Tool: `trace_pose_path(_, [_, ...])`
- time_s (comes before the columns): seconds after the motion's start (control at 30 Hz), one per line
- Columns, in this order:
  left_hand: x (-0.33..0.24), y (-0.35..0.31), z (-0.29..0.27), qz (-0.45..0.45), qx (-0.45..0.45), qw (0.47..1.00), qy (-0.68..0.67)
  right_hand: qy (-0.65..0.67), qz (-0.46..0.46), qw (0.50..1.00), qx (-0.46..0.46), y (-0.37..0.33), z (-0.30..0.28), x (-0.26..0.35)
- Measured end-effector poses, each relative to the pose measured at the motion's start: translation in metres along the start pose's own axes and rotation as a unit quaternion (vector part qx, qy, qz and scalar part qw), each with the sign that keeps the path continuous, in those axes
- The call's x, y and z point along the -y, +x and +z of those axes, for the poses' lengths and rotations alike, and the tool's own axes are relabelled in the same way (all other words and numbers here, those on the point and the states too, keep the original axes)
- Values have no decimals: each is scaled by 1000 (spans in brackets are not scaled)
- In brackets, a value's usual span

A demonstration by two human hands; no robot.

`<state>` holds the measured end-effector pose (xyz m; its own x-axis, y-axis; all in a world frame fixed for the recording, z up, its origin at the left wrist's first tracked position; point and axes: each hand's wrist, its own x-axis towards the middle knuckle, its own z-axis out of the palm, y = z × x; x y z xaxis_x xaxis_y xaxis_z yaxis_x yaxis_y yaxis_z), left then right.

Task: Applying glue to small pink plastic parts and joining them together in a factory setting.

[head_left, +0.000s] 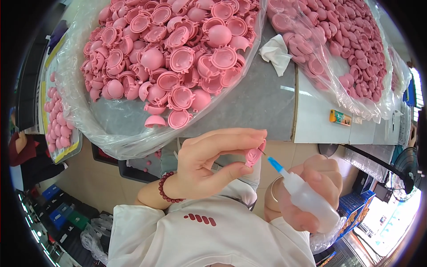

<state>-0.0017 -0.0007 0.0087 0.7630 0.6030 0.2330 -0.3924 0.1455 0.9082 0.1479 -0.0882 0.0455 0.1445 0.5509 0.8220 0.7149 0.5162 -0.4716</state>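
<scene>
Between the thumb and fingers of my left hand [209,162] is a small pink plastic half-shell [253,155], tilted on edge. My right hand [322,184] is wrapped round a translucent white squeeze bottle [311,200] with a blue needle tip [275,163]. The thin needle reaches to the half-shell's edge; whether it touches is too small to tell. Beyond my left hand, a large heap of similar pink half-shells [182,60] lies in an open clear plastic bag [111,144] on the grey table [267,102].
A second clear bag of smaller pink pieces [356,53] lies at the far right. Near it are a crumpled white tissue [276,53] and a small yellow-green box [340,117]. At the left, a tray holds pink balls [58,122]. A black fan [400,180] stands at the right.
</scene>
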Motion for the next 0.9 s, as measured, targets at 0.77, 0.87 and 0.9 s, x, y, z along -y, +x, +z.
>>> trace_pose_path(0.77, [7,9,4,-162,16,890,-426,-500,114,805,-297,-16,-147,-81])
trace_pose_path(0.87, [1,5,8,-80,4,992,-96,-409,105,884,-201,22,-117,-75])
trace_pose_path(0.9, [0,3,9,-64,10,996,-54,-397,131,902,-108,36,-106,-79])
